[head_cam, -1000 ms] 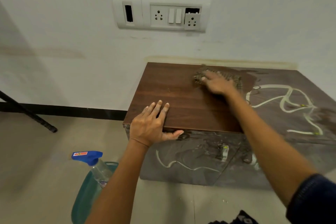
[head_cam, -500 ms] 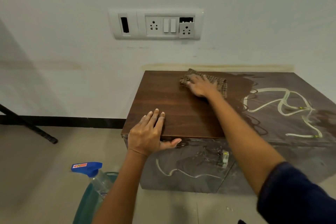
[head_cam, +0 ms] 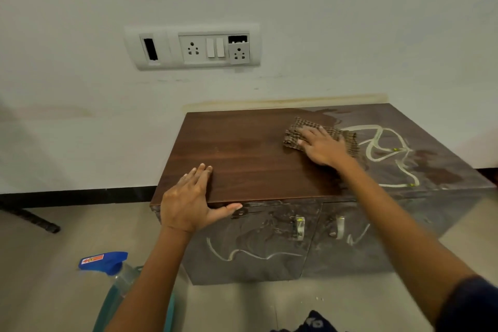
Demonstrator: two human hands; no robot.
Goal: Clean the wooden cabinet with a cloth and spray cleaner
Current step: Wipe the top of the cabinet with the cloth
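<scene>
A low dark wooden cabinet (head_cam: 242,159) stands against the white wall. Its left top is clean brown wood. The right top and the front doors carry grey dust and pale smeared lines. My right hand (head_cam: 322,147) lies flat on a brown checked cloth (head_cam: 299,131) and presses it on the top near the middle back. My left hand (head_cam: 188,202) rests flat on the front left corner, thumb hooked over the edge. A spray bottle with a blue trigger head (head_cam: 103,263) stands on the floor at lower left, partly behind my left forearm.
A teal tub (head_cam: 105,310) sits on the floor around the spray bottle. A white socket and switch panel (head_cam: 192,47) is on the wall above the cabinet. A black rod (head_cam: 29,219) lies on the floor at left. Dark fabric (head_cam: 312,322) shows at the bottom edge.
My right hand has slid the cloth across the back of the cabinet top, first left, then back toward the dusty part. The left hand has stayed on the front corner.
</scene>
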